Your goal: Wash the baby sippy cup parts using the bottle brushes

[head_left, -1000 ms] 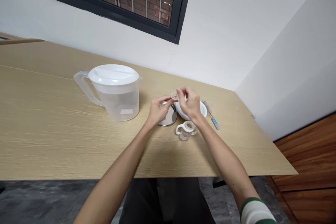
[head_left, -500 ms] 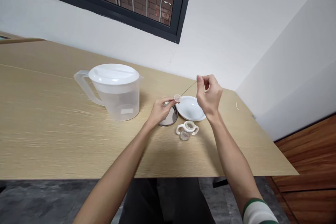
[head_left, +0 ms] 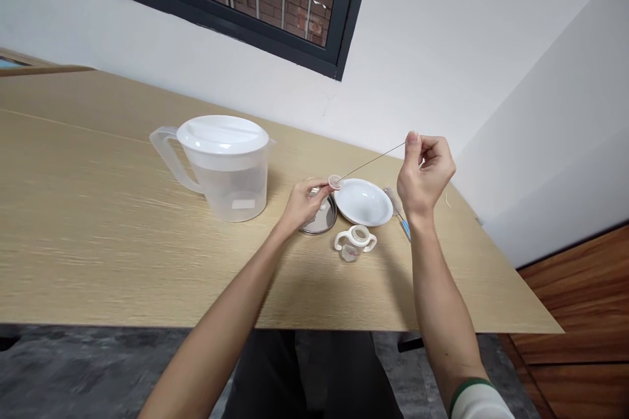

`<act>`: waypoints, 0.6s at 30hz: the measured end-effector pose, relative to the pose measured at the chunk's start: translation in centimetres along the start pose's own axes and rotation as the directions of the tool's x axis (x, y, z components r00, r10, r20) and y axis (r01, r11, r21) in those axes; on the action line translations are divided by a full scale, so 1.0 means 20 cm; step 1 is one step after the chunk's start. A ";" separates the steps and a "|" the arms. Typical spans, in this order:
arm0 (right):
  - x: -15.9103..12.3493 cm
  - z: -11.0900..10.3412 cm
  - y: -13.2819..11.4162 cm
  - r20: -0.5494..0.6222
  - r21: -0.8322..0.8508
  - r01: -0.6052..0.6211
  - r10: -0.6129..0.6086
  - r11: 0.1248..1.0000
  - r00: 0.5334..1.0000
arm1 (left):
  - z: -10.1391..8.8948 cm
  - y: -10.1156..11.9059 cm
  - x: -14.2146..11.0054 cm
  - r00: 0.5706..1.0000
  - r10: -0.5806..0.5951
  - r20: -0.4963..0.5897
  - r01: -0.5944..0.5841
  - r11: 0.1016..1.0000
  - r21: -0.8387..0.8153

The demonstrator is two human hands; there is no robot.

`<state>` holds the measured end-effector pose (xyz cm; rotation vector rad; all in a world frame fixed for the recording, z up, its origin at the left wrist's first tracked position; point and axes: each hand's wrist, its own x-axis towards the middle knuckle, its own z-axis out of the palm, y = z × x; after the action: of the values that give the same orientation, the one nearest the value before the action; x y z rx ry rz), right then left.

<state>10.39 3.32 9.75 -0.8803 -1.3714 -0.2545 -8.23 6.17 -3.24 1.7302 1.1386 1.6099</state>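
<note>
- Over the left rim of the white bowl [head_left: 364, 203], a small round clear piece [head_left: 335, 182] sits pinched in the fingertips of the left hand [head_left: 301, 206], jutting out of the grip on its bowl side.
- Across the far side of the bowl, a thin dark strand [head_left: 372, 160] slants up in a straight line from the clear piece to the right hand [head_left: 426, 170].
- Above and to the right of the bowl, the right hand is closed tightly, the strand's upper end between thumb and curled fingers.
- Left of the bowl, a shiny metal disc [head_left: 325, 220] lies under the left hand, partly hidden.
- Nearer the person than the bowl, a two-handled cup [head_left: 352, 251] stands upright, its top open.
- Right of the bowl, a blue-handled tool [head_left: 405, 228] lies partly hidden by the right arm.
- Well left of the bowl, a lidded clear pitcher [head_left: 233, 177] stands upright on the wooden table [head_left: 147, 262], its handle pointing away from the bowl.
</note>
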 end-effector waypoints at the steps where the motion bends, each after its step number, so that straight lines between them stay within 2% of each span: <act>1: 0.00 0.01 0.00 -0.003 0.002 0.001 -0.001 1.000 1.000 | 0.00 0.00 0.00 1.000 0.002 0.000 -0.002 1.000 0.003; 4: -0.01 0.02 0.00 0.022 0.005 0.003 -0.003 1.000 1.000 | 0.00 0.01 0.00 1.000 0.003 -0.003 -0.003 1.000 -0.004; 8: -0.05 0.06 -0.01 0.152 0.025 0.034 -0.038 0.999 0.988 | 0.00 0.03 -0.01 1.000 0.006 -0.004 -0.006 1.000 -0.005; 11: -0.11 0.12 0.00 0.243 0.051 0.067 -0.077 0.996 0.967 | 0.00 0.04 -0.01 1.000 0.010 -0.011 -0.010 0.999 -0.050; 14: -0.18 0.18 0.03 0.324 0.045 0.053 -0.064 0.998 0.944 | 0.00 0.06 -0.01 1.000 -0.014 -0.020 0.012 0.995 -0.095; 18: -0.28 0.24 0.07 0.440 0.044 0.074 -0.086 0.996 0.894 | 0.00 0.07 -0.01 0.999 -0.013 -0.042 0.009 0.994 -0.109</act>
<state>6.47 5.66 3.76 -0.8938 -1.8336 -0.0996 -7.88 5.20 -2.20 1.6244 1.0574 1.6781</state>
